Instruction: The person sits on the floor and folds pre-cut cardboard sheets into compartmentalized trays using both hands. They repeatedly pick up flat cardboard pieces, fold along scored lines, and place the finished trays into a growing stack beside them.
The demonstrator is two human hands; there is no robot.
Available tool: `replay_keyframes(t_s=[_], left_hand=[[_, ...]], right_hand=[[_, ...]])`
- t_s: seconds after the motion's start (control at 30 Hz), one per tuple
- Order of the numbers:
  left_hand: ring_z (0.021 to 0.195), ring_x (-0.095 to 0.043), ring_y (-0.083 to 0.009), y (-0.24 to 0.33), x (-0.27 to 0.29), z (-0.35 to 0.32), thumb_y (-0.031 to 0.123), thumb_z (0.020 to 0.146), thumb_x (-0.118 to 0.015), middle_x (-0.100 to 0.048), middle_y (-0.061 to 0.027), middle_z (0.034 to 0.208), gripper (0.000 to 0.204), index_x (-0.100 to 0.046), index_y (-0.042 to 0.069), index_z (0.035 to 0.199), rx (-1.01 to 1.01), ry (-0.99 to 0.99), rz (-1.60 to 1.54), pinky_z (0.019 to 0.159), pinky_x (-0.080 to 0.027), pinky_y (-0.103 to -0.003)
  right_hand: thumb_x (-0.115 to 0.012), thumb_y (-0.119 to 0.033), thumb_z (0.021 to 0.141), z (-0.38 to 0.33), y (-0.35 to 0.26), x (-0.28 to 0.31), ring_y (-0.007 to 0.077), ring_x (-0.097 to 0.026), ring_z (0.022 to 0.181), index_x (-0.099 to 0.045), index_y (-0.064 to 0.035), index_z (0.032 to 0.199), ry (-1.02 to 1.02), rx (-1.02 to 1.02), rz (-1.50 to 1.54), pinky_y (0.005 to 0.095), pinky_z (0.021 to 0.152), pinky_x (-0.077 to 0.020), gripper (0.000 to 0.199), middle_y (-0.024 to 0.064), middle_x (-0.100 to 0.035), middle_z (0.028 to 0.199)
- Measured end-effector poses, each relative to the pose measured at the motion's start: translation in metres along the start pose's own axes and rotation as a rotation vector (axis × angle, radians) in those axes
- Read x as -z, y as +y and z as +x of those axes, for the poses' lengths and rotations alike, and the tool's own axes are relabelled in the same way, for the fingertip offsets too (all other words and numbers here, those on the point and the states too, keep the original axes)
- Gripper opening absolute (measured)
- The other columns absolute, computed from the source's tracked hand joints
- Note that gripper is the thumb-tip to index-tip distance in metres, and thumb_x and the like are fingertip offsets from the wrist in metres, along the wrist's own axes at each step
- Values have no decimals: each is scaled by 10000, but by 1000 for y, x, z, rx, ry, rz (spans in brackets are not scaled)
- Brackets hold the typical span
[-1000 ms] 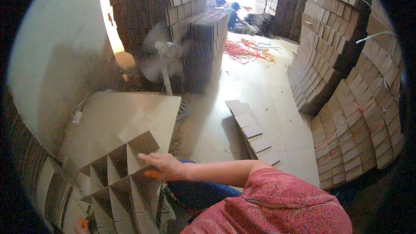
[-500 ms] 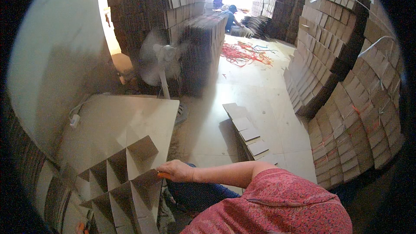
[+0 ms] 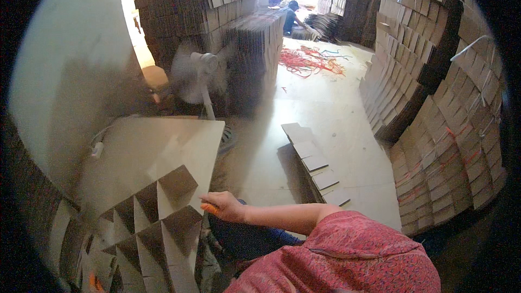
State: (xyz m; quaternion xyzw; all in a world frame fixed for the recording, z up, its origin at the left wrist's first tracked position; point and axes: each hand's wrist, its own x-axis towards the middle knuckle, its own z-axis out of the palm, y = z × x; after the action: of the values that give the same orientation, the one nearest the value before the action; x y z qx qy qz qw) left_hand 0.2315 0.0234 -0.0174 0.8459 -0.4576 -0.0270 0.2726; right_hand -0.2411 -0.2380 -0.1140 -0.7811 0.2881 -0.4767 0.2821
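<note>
The brown cardboard cell-divider grid (image 3: pixel 149 228) is standing on the flat pale cardboard sheet (image 3: pixel 163 146). The right hand (image 3: pixel 225 206) is resting against the grid's right edge, fingers curled round something small and orange (image 3: pixel 209 209). Beyond the sheet, a white pedestal fan (image 3: pixel 201 76) is spinning.

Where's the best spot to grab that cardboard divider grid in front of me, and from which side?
Probably the cardboard divider grid is best taken by its upright top strip edges, from above. The cells open upward, so fingers can slip inside and pinch a wall. The right hand already rests at its right edge, the nearest side.
</note>
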Motion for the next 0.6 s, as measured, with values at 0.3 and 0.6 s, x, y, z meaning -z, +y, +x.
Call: replay_keyframes(t_s=[0.3, 0.6], left_hand=[[1133, -492, -330, 209, 8, -106, 258, 982, -320, -456, -182, 1327, 451, -381, 42, 1373, -964, -46, 28, 930, -424, -430], [1215, -466, -332, 209, -27, -115, 252, 797, -690, -469, -171, 1335, 471, -562, 59, 1207, -889, -19, 89, 963, -420, -424]], right_hand=[[-615, -287, 885, 4, -141, -27, 97, -574, 712, -640, 7, 950, -281, -224, 847, 269, 614, -476, 302, 28, -645, 821], [-645, -189, 844, 24, -157, 18, 127, -603, 770, -676, 0, 926, -193, -484, 586, 298, 690, -489, 209, 63, -680, 877]])
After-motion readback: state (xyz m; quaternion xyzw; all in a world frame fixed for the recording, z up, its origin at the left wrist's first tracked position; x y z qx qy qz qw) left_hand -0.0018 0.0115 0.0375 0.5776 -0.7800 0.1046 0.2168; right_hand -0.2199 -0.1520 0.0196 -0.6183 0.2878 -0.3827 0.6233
